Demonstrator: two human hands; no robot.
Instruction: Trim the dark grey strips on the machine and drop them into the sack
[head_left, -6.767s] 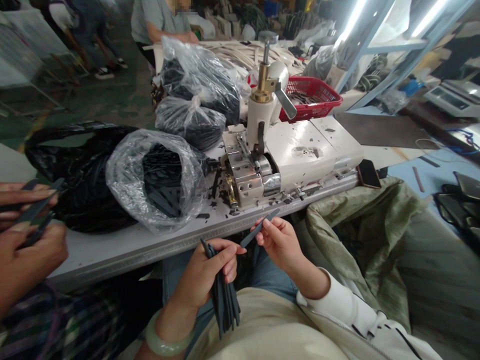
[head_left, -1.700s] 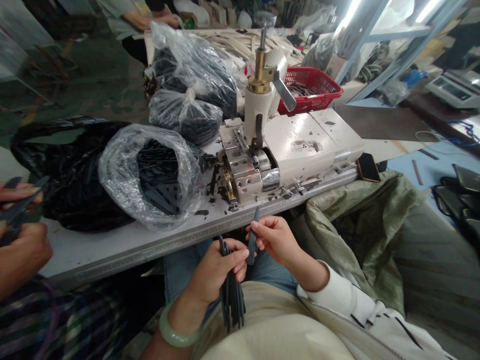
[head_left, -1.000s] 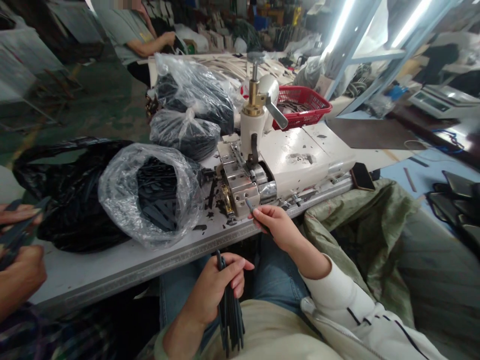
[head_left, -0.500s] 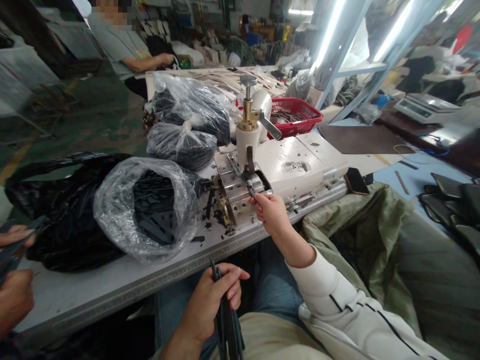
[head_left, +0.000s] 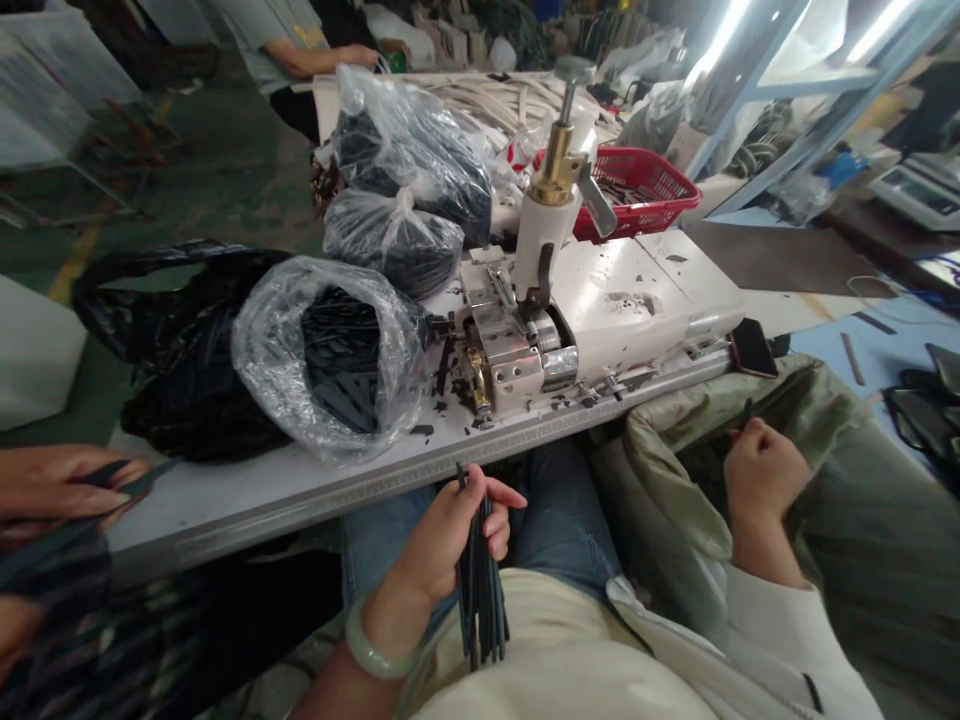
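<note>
My left hand (head_left: 457, 535) is closed round a bundle of thin dark strips (head_left: 484, 600), which hang down over my lap; its index finger points to the right. Out to the right, my right hand (head_left: 766, 468) is closed above the open mouth of a green sack (head_left: 675, 440). The tip of a small dark strip (head_left: 748, 407) sticks up from its fingers. In front of me on the table stands a white skiving machine (head_left: 637, 300) with a brass post and a metal roller. Dark scraps lie around its base.
A clear plastic bag (head_left: 259, 350) of dark strips lies open beside a black bag (head_left: 187, 390). Tied bags (head_left: 397, 240) and a red basket (head_left: 637, 205) stand behind. A phone (head_left: 752, 348) lies at the right. A co-worker's hand (head_left: 82, 485) holds dark strips at far left.
My right hand has left the machine's roller and moved right, over the green sack, with the dark strip. My left hand keeps its bundle. The view has tilted down and turned left.
</note>
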